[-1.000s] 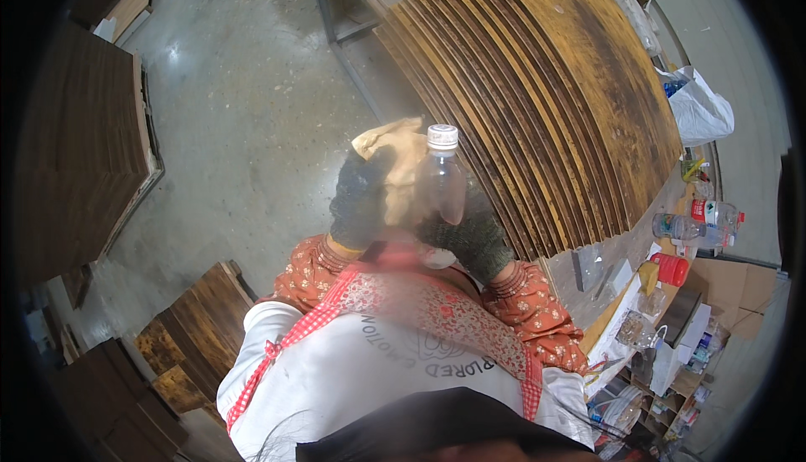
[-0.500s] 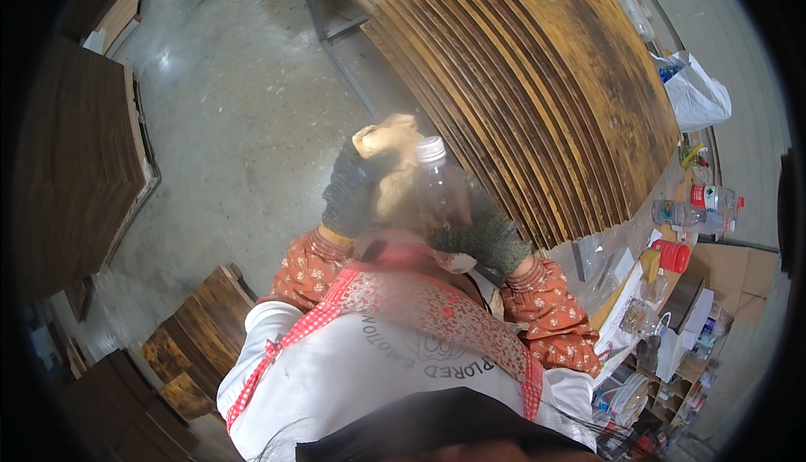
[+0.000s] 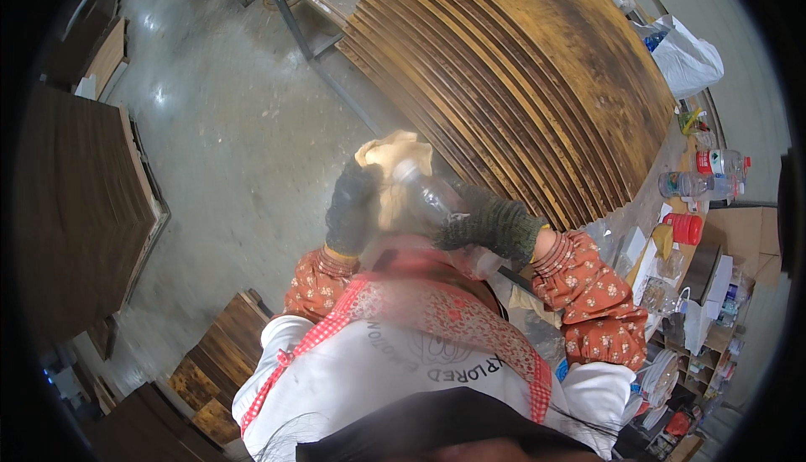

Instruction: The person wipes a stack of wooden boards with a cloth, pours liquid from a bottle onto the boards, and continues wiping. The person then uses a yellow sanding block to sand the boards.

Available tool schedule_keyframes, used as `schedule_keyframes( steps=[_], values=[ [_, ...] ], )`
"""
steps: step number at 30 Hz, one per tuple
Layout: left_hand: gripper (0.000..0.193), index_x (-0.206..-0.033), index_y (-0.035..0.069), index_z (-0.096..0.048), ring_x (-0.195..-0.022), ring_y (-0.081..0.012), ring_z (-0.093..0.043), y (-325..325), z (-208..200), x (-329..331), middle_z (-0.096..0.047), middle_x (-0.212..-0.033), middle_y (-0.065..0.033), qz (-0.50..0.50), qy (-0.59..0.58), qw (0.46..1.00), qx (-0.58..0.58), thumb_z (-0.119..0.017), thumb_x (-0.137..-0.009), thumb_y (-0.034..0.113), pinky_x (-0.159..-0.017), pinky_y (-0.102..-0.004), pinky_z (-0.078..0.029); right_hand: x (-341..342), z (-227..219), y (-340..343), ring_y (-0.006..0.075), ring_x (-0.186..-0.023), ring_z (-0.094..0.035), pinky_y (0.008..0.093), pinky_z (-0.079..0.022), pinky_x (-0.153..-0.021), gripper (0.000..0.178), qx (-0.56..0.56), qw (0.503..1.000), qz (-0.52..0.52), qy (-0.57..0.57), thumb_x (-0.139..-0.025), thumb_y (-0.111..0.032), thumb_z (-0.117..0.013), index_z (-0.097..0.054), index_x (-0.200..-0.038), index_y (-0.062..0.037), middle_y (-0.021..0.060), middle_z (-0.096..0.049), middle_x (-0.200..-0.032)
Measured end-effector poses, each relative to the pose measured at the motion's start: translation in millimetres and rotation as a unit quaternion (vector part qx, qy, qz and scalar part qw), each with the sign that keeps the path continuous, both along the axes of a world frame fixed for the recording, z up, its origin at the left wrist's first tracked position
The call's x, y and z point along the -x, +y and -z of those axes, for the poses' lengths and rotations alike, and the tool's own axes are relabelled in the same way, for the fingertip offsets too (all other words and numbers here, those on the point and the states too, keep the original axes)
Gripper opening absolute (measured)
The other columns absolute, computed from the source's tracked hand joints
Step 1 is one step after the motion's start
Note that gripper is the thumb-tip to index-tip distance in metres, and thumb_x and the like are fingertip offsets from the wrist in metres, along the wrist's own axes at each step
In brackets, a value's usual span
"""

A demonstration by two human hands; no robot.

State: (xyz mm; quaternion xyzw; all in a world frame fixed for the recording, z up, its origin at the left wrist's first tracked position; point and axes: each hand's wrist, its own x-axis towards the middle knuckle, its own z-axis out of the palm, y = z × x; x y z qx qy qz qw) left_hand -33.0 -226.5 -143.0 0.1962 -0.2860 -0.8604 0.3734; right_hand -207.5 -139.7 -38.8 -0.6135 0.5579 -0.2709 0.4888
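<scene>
Holding a clear plastic bottle [image 3: 435, 200] in front of the floral apron [image 3: 457, 304], the gloved right grip [image 3: 495, 223] is clamped around its lower body, with the white cap [image 3: 406, 169] tilted toward the far left. The gloved left grip [image 3: 349, 203] looks closed on a cream cloth [image 3: 389, 153], though its fingertips are hidden. Cap and cloth overlap in this view, and whether they touch cannot be told. Both lie just left of a stack of brown wooden boards [image 3: 546, 59]; farther right are a white plastic bag [image 3: 690, 59] and a red plastic container [image 3: 685, 228]. The step in hand seems to be bringing the capped end to the cloth; the next move calls for a firm hold on the smooth bottle and cloth spread beneath the cap.
</scene>
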Motion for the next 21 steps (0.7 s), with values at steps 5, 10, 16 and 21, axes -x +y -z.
schedule_keyframes(
  steps=[5, 10, 16, 21],
  values=[
    [0.053, -0.132, -0.003, -0.046, -0.102, -0.0158, -0.058, 0, 6, -1, -0.058, -0.122, -0.0111, -0.036, -0.261, 0.956, 0.129, -0.06, -0.087, 0.021, -0.085, -0.0287, -0.049, 11, -8, 0, 0.0135, -0.078, -0.058, 0.0319, -0.049, -0.066, 0.05, -0.243, 0.964, 0.052, -0.097, -0.076, -0.017, -0.071, -0.05, -0.121, -0.005, 0.0072, -0.061, -0.089],
    [0.039, -0.12, -0.003, -0.056, -0.084, -0.0103, -0.059, -11, -6, 5, -0.065, -0.101, -0.0069, -0.054, -0.286, 0.937, 0.194, -0.06, -0.085, 0.014, -0.073, -0.0261, -0.05, 19, 20, -4, 0.0153, -0.082, -0.06, 0.0328, -0.049, -0.072, 0.052, -0.013, 0.998, -0.013, 0.06, -0.081, -0.023, -0.07, -0.05, -0.126, -0.0057, 0.0111, -0.062, -0.096],
    [0.05, -0.131, -0.004, -0.046, -0.083, -0.0132, -0.06, -33, -37, 25, -0.06, -0.103, -0.0078, -0.085, -0.243, 0.943, 0.211, -0.059, -0.086, 0.013, -0.071, -0.0253, -0.051, 14, 52, -24, 0.0302, -0.101, -0.058, 0.0399, -0.051, -0.083, 0.048, 0.307, 0.872, -0.046, 0.379, -0.081, -0.02, -0.064, -0.053, -0.124, -0.0026, 0.0219, -0.057, -0.107],
    [0.048, -0.129, -0.001, -0.051, -0.093, -0.0145, -0.059, -59, -41, 50, -0.06, -0.109, -0.0067, -0.171, -0.127, 0.945, 0.248, -0.066, -0.084, 0.006, -0.082, -0.0272, -0.049, 44, 53, -25, 0.0271, -0.098, -0.06, 0.0392, -0.053, -0.085, 0.039, 0.166, 0.944, 0.072, 0.276, -0.089, -0.011, -0.058, -0.05, -0.125, -0.0025, 0.0161, -0.058, -0.11]
  ],
)
